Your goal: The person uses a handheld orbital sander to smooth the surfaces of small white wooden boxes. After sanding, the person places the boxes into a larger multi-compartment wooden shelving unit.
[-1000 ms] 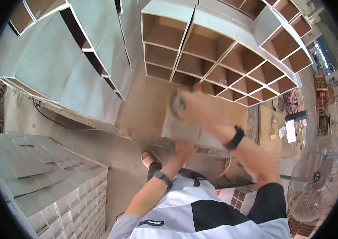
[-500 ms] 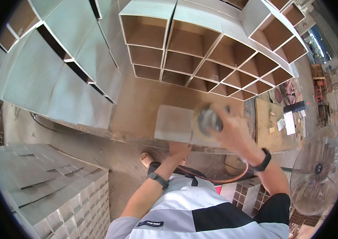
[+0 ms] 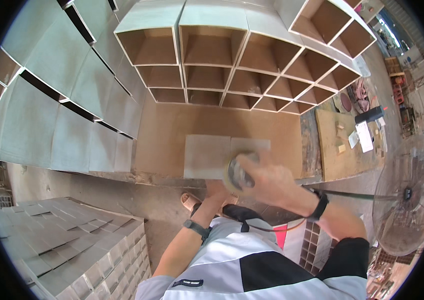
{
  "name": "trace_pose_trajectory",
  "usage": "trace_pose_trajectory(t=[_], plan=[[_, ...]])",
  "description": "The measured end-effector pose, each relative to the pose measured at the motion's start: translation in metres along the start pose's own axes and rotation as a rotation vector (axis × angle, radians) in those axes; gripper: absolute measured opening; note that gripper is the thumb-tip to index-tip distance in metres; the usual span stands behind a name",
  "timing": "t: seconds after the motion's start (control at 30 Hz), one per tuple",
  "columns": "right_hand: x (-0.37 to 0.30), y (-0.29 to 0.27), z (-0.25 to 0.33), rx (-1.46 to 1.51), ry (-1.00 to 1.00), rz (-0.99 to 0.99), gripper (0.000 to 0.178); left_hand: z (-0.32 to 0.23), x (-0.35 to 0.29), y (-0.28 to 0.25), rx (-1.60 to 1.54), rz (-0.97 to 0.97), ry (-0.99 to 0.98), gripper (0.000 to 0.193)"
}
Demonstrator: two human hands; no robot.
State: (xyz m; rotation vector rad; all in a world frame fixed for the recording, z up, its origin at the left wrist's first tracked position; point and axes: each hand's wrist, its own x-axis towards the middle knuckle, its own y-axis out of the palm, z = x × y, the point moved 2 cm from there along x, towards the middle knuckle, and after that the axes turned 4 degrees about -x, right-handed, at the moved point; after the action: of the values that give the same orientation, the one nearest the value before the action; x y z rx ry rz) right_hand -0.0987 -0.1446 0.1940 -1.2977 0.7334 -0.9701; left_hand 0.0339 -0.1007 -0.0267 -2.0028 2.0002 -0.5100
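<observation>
My right hand (image 3: 267, 176) is wrapped round a round, grey palm sander (image 3: 242, 171), slightly smeared by motion. The sander is over the front part of a pale grey-white box or panel (image 3: 207, 155), near the seam that splits its top in two. This piece lies at the front of the brown work table (image 3: 167, 125). At its near edge is my left hand (image 3: 216, 190), whose fingers are hidden, so its grip does not show. A thin hose (image 3: 277, 230) runs under my right forearm.
White-edged cubby units (image 3: 212, 45) stand along the table's back. Tall pale stacks (image 3: 37, 125) rise at left, with more stacked boxes (image 3: 72, 235) on the lower left. A standing fan (image 3: 404, 195) is close to my right elbow. A wooden board (image 3: 347, 150) holds small blocks.
My right hand has moved the sander left and toward me across the pale piece. My left hand stays by the near edge. The head view has shifted a little.
</observation>
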Motion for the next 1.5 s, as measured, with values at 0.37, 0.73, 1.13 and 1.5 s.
trace_pose_trajectory(t=[0.37,0.73,1.13,1.5], plan=[[0.017,-0.012,-0.029,0.077,0.150,0.165,0.050,-0.002,-0.004,0.011,0.331,0.119,-0.060,0.047],[0.025,-0.024,-0.044,0.190,0.291,0.199,0.054,0.014,-0.011,0.023,0.411,0.187,0.093,0.029],[-0.011,-0.017,-0.034,0.189,0.112,0.178,0.051,-0.007,0.000,0.026,0.365,0.090,0.151,0.035],[0.006,-0.026,-0.121,-0.043,0.404,-0.004,0.062,-0.025,0.008,0.007,0.423,-0.041,0.214,0.038]])
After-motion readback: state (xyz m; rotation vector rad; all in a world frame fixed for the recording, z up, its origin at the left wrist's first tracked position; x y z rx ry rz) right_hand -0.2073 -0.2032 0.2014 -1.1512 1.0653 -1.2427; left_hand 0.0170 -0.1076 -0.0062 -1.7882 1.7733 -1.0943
